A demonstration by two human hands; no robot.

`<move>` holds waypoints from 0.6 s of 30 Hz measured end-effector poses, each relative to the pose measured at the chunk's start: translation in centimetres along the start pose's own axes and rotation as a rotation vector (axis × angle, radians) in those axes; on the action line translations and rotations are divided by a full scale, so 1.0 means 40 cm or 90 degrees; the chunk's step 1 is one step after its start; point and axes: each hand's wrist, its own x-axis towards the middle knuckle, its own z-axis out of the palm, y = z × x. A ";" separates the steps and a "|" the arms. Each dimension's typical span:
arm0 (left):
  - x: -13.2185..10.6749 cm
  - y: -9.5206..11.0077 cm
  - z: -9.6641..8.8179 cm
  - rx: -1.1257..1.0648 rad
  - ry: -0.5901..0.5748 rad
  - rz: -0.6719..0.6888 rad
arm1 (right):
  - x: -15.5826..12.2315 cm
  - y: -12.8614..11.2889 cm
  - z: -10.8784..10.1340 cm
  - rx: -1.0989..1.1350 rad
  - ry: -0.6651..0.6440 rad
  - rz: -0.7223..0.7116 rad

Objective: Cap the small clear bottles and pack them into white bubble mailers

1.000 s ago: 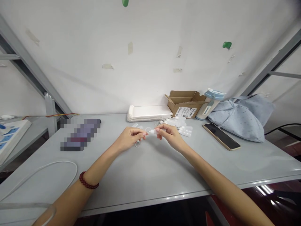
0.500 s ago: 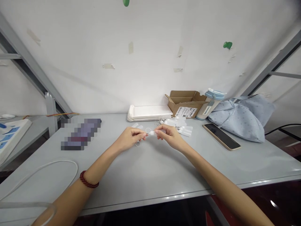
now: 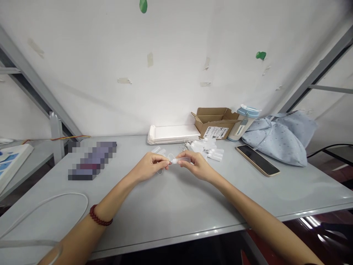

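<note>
My right hand pinches a small translucent plastic bottle with a white neck, held nearly level just above the table. Against its narrow end, my left hand has thumb and forefinger pressed together; the tiny thing between them is too small to make out. A thin white loop hangs below the left fingers, and another arches over the bottle's neck. Behind my right hand lies a pile of similar translucent bottles with white parts and loops. Two more clear pieces lie behind my left hand.
Along the wall stand a stack of white flat sheets or trays, an open cardboard box and a blue-lidded cup. A phone and a pale blue cloth bag lie right. A white cable curls left, before a blurred item.
Both hands have come closer together, with the bottle's white neck now against the left fingertips. More of the bottle's clear body shows at my right fingers. The view has shifted slightly.
</note>
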 end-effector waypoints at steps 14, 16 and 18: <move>0.004 -0.004 0.009 -0.077 -0.016 -0.048 | 0.003 0.012 0.009 -0.040 0.029 -0.019; 0.006 -0.005 0.000 -0.084 -0.035 -0.055 | 0.004 0.012 0.009 -0.053 0.039 -0.014; 0.007 -0.005 -0.009 -0.093 -0.046 -0.064 | 0.005 0.011 0.009 -0.060 0.046 -0.006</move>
